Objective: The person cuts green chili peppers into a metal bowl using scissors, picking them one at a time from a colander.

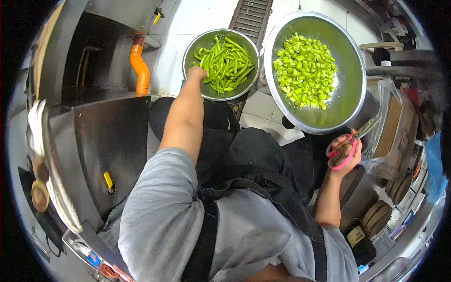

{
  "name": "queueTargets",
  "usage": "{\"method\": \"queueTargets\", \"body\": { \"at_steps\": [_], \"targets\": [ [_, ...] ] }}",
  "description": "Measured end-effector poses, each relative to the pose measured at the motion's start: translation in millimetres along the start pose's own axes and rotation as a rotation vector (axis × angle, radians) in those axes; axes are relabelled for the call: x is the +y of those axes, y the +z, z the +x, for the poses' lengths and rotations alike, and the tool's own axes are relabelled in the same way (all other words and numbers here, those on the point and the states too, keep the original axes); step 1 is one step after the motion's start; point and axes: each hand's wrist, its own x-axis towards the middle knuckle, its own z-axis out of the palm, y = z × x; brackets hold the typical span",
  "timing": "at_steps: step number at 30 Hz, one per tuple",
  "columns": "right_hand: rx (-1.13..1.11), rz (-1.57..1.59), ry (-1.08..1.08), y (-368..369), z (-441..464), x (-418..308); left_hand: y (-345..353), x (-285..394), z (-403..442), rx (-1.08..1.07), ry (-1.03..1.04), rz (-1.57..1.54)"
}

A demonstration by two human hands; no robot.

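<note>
Whole long green peppers (pixel 228 63) fill a steel colander bowl (pixel 256 51) in front of me. My left hand (pixel 196 73) reaches over its near left rim, beside the peppers. Its fingers are mostly hidden, so whether it grips a pepper or the rim I cannot make out. My right hand (pixel 346 157) is closed around the pink handles of a pair of scissors (pixel 339 151), the blades pointing up and right. Just beyond the scissors stands a large steel basin (pixel 350 101), tilted, holding many cut green pepper pieces (pixel 305 68).
An orange pipe (pixel 139 70) runs down at the left, near a dark metal panel (pixel 112 150). A floor drain grate (pixel 251 19) lies between the bowls on white tiles (pixel 202 16). A cardboard box in clear plastic (pixel 392 127) stands at the right.
</note>
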Motion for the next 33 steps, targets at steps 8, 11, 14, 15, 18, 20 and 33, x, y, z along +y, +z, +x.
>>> {"method": "queueTargets", "body": {
  "at_steps": [8, 11, 14, 15, 18, 20, 33],
  "targets": [
    [0.051, -0.255, -0.036, 8.8, 7.6, -3.2, 86.5, 20.4, 29.4, 0.089, -0.175, -0.174],
    [0.064, -0.291, -0.027, 8.7, 12.0, -4.4, 91.4, 24.5, 39.5, 0.107, -0.132, -0.128],
    [0.063, -0.284, 0.004, 10.0, 10.9, -3.9, 72.2, 25.2, 32.8, 0.039, -0.109, -0.206],
    [0.063, -0.289, -0.007, 6.3, 11.0, -2.3, 70.8, 24.8, 35.2, 0.052, -0.118, -0.201],
    [0.057, -0.254, -0.022, 2.4, 8.6, -1.2, 48.6, 26.8, 35.5, 0.114, -0.059, -0.202],
    [0.017, -0.157, -0.035, 1.3, 5.4, -2.8, 25.8, 29.8, 26.0, 0.223, -0.124, -0.395],
    [-0.24, 0.11, 0.17, 8.1, -23.1, -17.6, -125.8, 107.6, -297.3, -0.219, 0.66, -1.745]
  ]
}}
